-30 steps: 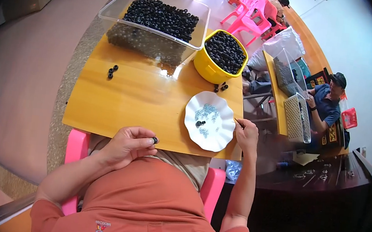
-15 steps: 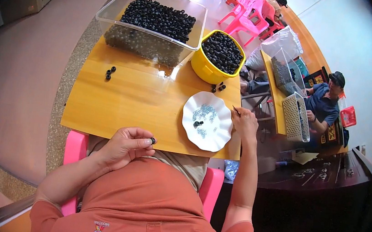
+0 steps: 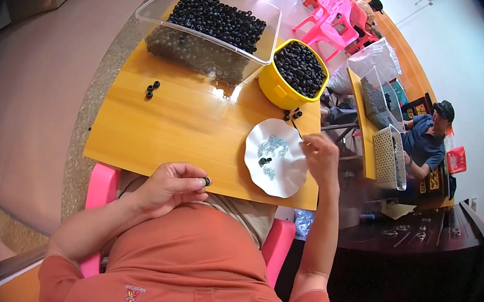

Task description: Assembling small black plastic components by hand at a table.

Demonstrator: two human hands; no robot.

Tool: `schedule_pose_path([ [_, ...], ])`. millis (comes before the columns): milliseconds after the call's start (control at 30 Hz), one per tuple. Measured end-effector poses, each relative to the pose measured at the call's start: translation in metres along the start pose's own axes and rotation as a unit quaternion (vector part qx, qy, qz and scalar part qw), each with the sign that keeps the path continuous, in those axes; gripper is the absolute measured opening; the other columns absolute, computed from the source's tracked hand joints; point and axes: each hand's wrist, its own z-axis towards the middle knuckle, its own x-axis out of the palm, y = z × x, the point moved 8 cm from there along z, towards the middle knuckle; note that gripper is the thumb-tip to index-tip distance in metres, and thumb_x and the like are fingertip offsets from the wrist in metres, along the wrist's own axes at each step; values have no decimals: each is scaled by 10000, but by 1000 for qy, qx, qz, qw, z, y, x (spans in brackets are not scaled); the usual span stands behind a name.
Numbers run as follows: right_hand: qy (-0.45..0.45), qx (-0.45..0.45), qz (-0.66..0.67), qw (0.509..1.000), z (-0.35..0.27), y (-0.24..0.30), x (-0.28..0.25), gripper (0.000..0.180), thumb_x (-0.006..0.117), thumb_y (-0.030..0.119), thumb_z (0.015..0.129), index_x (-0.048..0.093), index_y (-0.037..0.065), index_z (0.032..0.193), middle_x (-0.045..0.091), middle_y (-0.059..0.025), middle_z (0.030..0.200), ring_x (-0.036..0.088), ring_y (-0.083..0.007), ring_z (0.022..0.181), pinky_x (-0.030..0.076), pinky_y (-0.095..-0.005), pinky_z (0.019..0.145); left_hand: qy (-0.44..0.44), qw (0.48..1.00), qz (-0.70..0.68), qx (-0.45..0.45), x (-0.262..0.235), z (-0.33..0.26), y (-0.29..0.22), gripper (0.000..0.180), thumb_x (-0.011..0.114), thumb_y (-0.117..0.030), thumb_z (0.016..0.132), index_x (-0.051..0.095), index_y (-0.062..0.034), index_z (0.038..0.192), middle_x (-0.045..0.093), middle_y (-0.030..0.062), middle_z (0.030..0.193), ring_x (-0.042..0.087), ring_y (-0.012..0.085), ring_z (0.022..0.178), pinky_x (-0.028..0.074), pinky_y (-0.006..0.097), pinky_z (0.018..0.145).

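I see my left hand (image 3: 169,187) low in the frame's centre, fingertips pinched on a small black ring (image 3: 207,181). My right hand (image 3: 320,155), right of centre, pinches a thin pin (image 3: 296,125) slanting upper-left, over the white plate (image 3: 296,175).

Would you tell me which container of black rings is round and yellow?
The yellow bucket, right of the clear rectangular tub, near the white plate.
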Motion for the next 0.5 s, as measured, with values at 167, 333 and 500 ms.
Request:
schedule_pose_path([
  [167,132,-37,45,989,-29,35,43,147,684,3,769,694,11,915,672,-91,871,650,-205,734,498,-294,643,11,1000,-2,3,2,-1,-2,146,656,-17,844,628,-13,988,668,85,928,678,183,793,594,293,721],
  [333,162,1,-4,987,-32,36,52,173,680,79,774,707,69,944,651,-109,898,639,-306,807,503,-367,725,4,1000,-1,-2,4,-2,-2,130,655,-10,844,635,-13,972,670,77,911,680,180,786,594,288,709],
  [500,173,0,-10,985,-32,37,57,151,666,88,786,699,62,931,643,-111,899,630,-319,841,494,-380,748,7,1000,-1,3,3,-1,-2,130,658,-9,841,635,-11,969,668,81,915,675,171,786,594,290,718],
])
